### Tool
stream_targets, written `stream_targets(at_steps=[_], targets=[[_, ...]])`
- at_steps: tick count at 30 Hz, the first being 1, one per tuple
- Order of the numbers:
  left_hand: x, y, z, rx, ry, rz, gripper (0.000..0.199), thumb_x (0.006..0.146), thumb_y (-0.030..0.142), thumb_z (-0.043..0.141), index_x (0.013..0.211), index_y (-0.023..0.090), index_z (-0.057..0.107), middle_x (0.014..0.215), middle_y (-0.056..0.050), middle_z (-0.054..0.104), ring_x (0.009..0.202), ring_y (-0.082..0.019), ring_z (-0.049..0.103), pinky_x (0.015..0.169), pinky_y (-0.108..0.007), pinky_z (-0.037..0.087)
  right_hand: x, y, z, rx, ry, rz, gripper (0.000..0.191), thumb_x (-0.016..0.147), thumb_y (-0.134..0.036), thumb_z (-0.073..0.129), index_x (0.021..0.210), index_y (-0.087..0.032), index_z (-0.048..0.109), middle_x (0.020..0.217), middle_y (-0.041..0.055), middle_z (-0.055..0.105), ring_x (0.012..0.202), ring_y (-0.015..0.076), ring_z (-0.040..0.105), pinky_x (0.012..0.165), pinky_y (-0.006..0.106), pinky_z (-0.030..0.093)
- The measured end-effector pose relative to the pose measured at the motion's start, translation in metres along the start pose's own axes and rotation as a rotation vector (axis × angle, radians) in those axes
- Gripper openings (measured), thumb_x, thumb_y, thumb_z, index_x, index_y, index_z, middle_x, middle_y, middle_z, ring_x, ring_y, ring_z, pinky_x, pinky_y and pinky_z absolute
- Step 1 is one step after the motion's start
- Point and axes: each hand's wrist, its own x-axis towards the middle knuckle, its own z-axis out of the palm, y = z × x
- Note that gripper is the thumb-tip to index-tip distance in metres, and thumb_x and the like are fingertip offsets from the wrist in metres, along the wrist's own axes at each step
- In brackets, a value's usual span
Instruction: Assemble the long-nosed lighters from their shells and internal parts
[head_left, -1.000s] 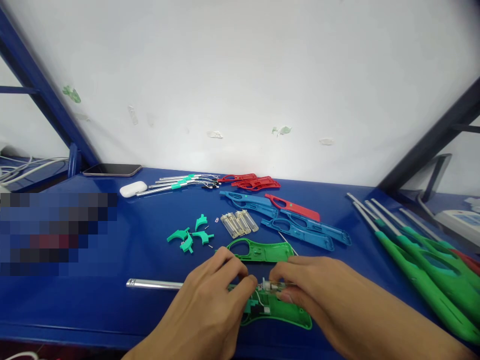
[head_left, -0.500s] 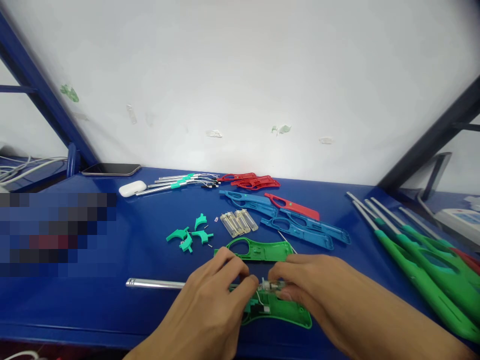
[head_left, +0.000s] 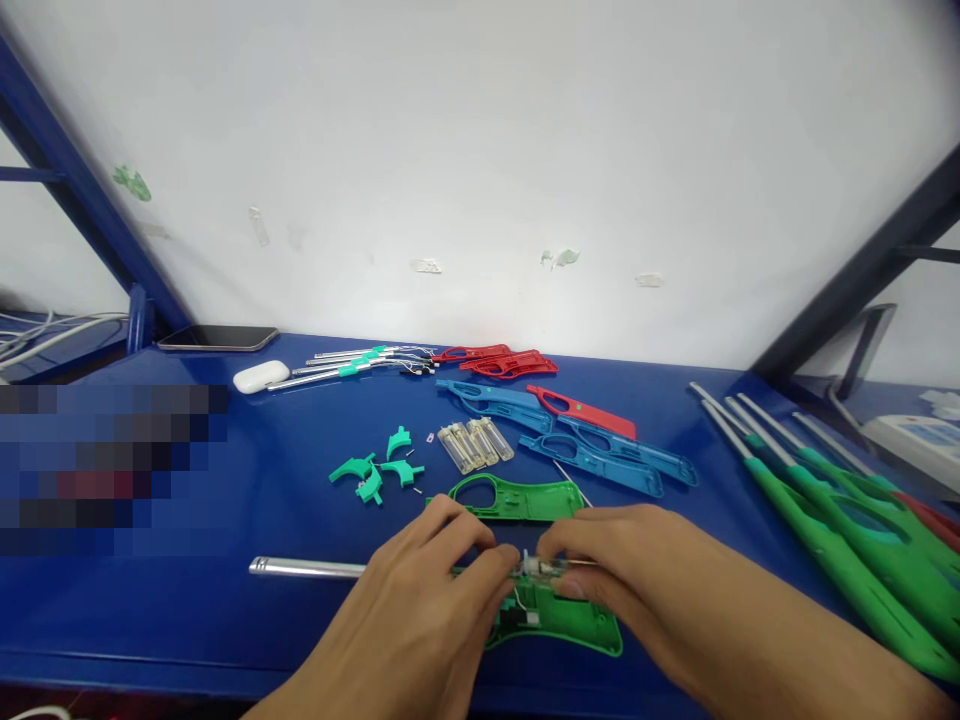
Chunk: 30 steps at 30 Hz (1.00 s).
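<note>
green lighter shell (head_left: pixel 559 622) on counter (head_left: pixel 187 600) beneath both grips, left hand (head_left: pixel 427 610) and right hand (head_left: pixel 637 580) pinching clear valve piece (head_left: pixel 541 570); could slip loose, wire snagging, if squeezed unevenly.

Left hand (head_left: pixel 431 590), right hand (head_left: pixel 615 565): fingertips pinched together.

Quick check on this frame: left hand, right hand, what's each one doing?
Left hand: fingers pinched on the green lighter shell where the metal tube joins.
Right hand: pinching the small clear part on the shell.
</note>
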Motion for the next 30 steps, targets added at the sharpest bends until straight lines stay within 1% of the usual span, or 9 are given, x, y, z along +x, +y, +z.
stream_targets(at_steps=[2, 4, 6, 8, 13, 17, 20, 25, 30], targets=[[-0.002, 0.003, -0.002, 0.042, -0.007, -0.034, 0.024, 0.106, 0.014, 0.056, 0.126, 0.018, 0.068, 0.108, -0.006, 0.076, 0.097, -0.026, 0.068, 0.092, -0.045, 0.063, 0.003, 0.002, 0.003, -0.005, 0.004, 0.010, 0.025, 0.105, -0.035, 0.068, 0.125, -0.020, 0.069, 0.111, 0.0042, 0.075, 0.092, 0.0178, 0.074, 0.082, 0.037, 0.064], [-0.005, 0.006, -0.003, 0.095, 0.000, -0.046, 0.038, 0.103, 0.028, 0.068, 0.139, 0.018, 0.063, 0.117, -0.008, 0.076, 0.106, -0.030, 0.070, 0.097, -0.049, 0.063, 0.005, 0.005, 0.007, -0.013, -0.003, 0.024, 0.022, 0.106, -0.033, 0.067, 0.123, -0.020, 0.070, 0.106, 0.0028, 0.075, 0.086, 0.0160, 0.073, 0.080, 0.035, 0.064], [-0.007, 0.008, -0.002, 0.132, 0.009, -0.046, 0.052, 0.096, 0.035, 0.080, 0.141, 0.019, 0.061, 0.121, -0.009, 0.076, 0.110, -0.032, 0.070, 0.097, -0.049, 0.063, 0.005, 0.008, 0.009, -0.016, -0.014, 0.032, 0.024, 0.106, -0.035, 0.067, 0.124, -0.019, 0.069, 0.113, 0.0047, 0.074, 0.090, 0.0168, 0.073, 0.081, 0.036, 0.064], [-0.008, 0.009, 0.000, 0.151, -0.005, -0.042, 0.054, 0.092, 0.034, 0.085, 0.138, 0.020, 0.062, 0.120, -0.008, 0.076, 0.108, -0.032, 0.072, 0.095, -0.048, 0.064, 0.003, 0.011, 0.008, -0.016, -0.017, 0.032, 0.030, 0.105, -0.038, 0.068, 0.128, -0.020, 0.068, 0.125, 0.0076, 0.072, 0.101, 0.0202, 0.073, 0.086, 0.040, 0.064], [-0.009, 0.005, 0.006, 0.108, -0.070, -0.043, 0.038, 0.095, 0.027, 0.080, 0.130, 0.023, 0.066, 0.115, -0.005, 0.077, 0.103, -0.029, 0.074, 0.096, -0.049, 0.064, 0.000, 0.014, 0.004, -0.018, 0.003, 0.026, 0.034, 0.104, -0.041, 0.068, 0.133, -0.023, 0.067, 0.138, 0.0092, 0.067, 0.115, 0.0249, 0.070, 0.096, 0.045, 0.061], [-0.007, 0.004, 0.005, 0.044, -0.141, -0.088, 0.025, 0.098, 0.024, 0.076, 0.121, 0.025, 0.068, 0.113, -0.003, 0.076, 0.103, -0.029, 0.073, 0.098, -0.052, 0.062, 0.002, 0.011, 0.010, -0.003, 0.003, 0.013, 0.022, 0.106, -0.034, 0.066, 0.124, -0.022, 0.071, 0.124, 0.0058, 0.073, 0.103, 0.0189, 0.073, 0.091, 0.038, 0.062], [-0.004, 0.005, 0.002, 0.017, -0.175, -0.113, 0.025, 0.099, 0.021, 0.073, 0.123, 0.025, 0.067, 0.114, -0.003, 0.075, 0.105, -0.030, 0.072, 0.098, -0.055, 0.061, 0.000, 0.006, 0.016, 0.000, 0.021, 0.014, 0.013, 0.107, -0.029, 0.065, 0.114, -0.024, 0.075, 0.112, 0.0015, 0.076, 0.094, 0.0145, 0.073, 0.090, 0.032, 0.061], [-0.005, 0.006, 0.001, 0.000, -0.187, -0.127, 0.027, 0.101, 0.022, 0.070, 0.128, 0.025, 0.066, 0.115, -0.004, 0.073, 0.107, -0.030, 0.070, 0.100, -0.057, 0.060, -0.004, 0.007, 0.012, -0.040, 0.100, 0.048, 0.034, 0.104, -0.040, 0.069, 0.132, -0.020, 0.067, 0.134, 0.0090, 0.069, 0.111, 0.0245, 0.071, 0.093, 0.045, 0.062], [-0.004, 0.007, -0.001, -0.037, -0.254, -0.167, 0.018, 0.102, 0.021, 0.069, 0.120, 0.024, 0.068, 0.113, -0.004, 0.072, 0.107, -0.030, 0.068, 0.101, -0.055, 0.058, -0.001, 0.012, 0.004, -0.042, 0.080, 0.019, 0.035, 0.104, -0.040, 0.068, 0.134, -0.022, 0.067, 0.139, 0.0094, 0.067, 0.115, 0.0252, 0.070, 0.097, 0.046, 0.061]])
